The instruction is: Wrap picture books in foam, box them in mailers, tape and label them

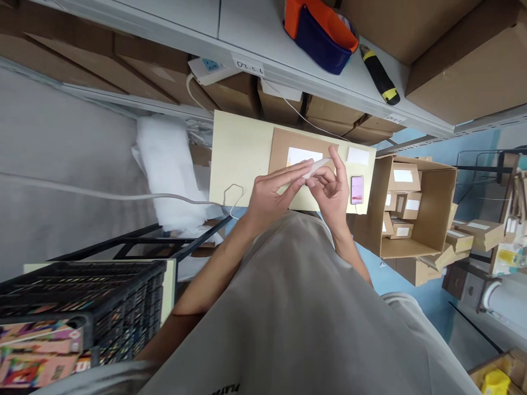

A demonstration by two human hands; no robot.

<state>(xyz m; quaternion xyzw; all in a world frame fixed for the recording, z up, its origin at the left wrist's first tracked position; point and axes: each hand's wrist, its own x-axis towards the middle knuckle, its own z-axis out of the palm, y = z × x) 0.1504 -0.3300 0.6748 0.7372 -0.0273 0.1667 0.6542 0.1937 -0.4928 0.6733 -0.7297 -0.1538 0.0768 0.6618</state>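
Over the near half of the counter (242, 148), right of its middle, both hands meet on a small white slip (318, 166). Left hand (269, 193): fingers long and nearly straight, thumb underneath, grasping the slip's left end. Right hand (330, 192): thumb and index finger pinch the slip's lower edge, one finger sticks up, the others curl. Slip is tilted, in the air, clear of the counter.

Behind and below the hands, a brown cardboard piece (281, 144) lies on the counter toward the far edge, white label (302, 156) on it, partly covered by the left fingers. Near the counter's far right corner, a white paper (358, 156). Near right corner: phone (357, 190), screen lit pink. Near left corner: a looped cable (233, 186).

Off the right edge, an open carton (436, 211) holds small boxes (404, 176) with white labels. Off the left edge, a pile of white plastic (164, 170); farther left, toward the person, a black crate (127, 307). Beyond the far edge, the shelf (251, 27) carries an orange and blue tape dispenser (319, 38) and a black and yellow knife (379, 75).
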